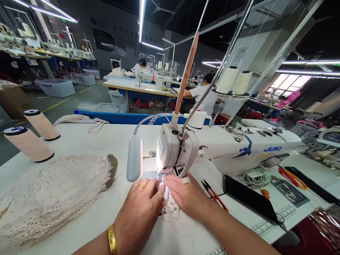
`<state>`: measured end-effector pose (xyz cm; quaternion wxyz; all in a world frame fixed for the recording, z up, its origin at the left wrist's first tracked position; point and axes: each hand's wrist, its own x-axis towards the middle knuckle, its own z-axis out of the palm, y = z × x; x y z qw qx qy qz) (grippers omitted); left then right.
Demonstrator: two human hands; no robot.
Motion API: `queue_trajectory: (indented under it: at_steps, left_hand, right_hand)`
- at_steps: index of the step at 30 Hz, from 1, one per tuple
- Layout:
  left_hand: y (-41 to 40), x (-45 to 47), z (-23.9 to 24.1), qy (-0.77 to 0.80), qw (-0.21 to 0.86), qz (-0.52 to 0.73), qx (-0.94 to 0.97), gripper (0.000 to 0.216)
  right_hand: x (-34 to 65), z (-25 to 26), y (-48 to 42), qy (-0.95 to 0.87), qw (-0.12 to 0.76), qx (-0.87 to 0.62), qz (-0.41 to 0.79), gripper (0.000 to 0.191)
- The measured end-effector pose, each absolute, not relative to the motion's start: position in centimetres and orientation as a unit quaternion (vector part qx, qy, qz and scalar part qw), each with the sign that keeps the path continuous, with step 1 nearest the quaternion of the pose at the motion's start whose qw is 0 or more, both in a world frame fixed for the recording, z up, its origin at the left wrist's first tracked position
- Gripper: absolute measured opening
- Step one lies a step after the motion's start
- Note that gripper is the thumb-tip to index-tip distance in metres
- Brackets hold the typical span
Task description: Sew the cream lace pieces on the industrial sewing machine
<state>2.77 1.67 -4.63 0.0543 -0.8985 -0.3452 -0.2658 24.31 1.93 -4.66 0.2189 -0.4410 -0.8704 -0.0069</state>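
A strip of pale lace fabric (171, 211) lies under the head of a white JUKI sewing machine (170, 148). On its left side, my left hand (142, 209) has thumb and fingers pressed together on the lace close to the needle area. My right hand (187, 194) reaches in from the other side, its fingers laid out flat on the fabric beside the presser foot. Both hands nearly meet below the machine head, hiding the needle and the fabric edge. A small grey lamp (134, 159) lights the spot from the left.
A heap of lace pieces (53, 191) covers the table's left, behind it two thread cones (30, 145). On the right lie thread snips (214, 194), a black phone (249, 198), a coiled cable (256, 176) and orange-handled scissors (300, 180). Another person (203, 95) sits beyond.
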Motion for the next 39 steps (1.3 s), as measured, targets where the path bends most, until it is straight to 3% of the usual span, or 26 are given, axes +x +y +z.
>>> queue_trajectory:
  at_steps: [11,14,18,20,22,26,29,39]
  left_hand:
    - [2.2,2.7,-4.8,-0.343,0.030,-0.273,-0.898,0.024]
    - [2.4,2.5,-4.7,-0.344,-0.001,-0.271,-0.899,0.023]
    - [3.0,1.8,-4.4,-0.332,-0.056,-0.253,-0.907,0.033]
    - [3.5,1.6,-4.4,-0.321,-0.084,-0.256,-0.908,0.041]
    - [4.0,1.4,-4.7,-0.316,-0.118,-0.272,-0.901,0.044]
    - [5.1,1.6,-5.0,-0.338,-0.200,-0.282,-0.875,0.024]
    - [5.6,1.8,-4.7,-0.360,-0.239,-0.263,-0.862,0.015]
    - [6.0,2.4,-4.9,-0.351,-0.133,-0.253,-0.892,0.020]
  right_hand:
    - [24.2,-4.3,2.2,-0.863,0.227,-0.450,0.012,0.033]
    - [24.4,-3.9,1.3,-0.854,0.239,-0.462,0.016,0.024]
    - [24.4,-3.2,-0.2,-0.862,0.232,-0.446,0.072,0.036]
    - [24.2,-3.2,-0.4,-0.871,0.229,-0.427,0.082,0.022]
    - [24.0,-3.5,-0.1,-0.864,0.255,-0.426,0.083,0.021]
    - [23.7,-4.1,0.8,-0.780,0.364,-0.489,0.139,0.023]
    - [23.5,-4.4,1.1,-0.740,0.398,-0.516,0.167,0.024]
    - [23.0,-4.1,1.0,-0.717,0.408,-0.528,0.202,0.027]
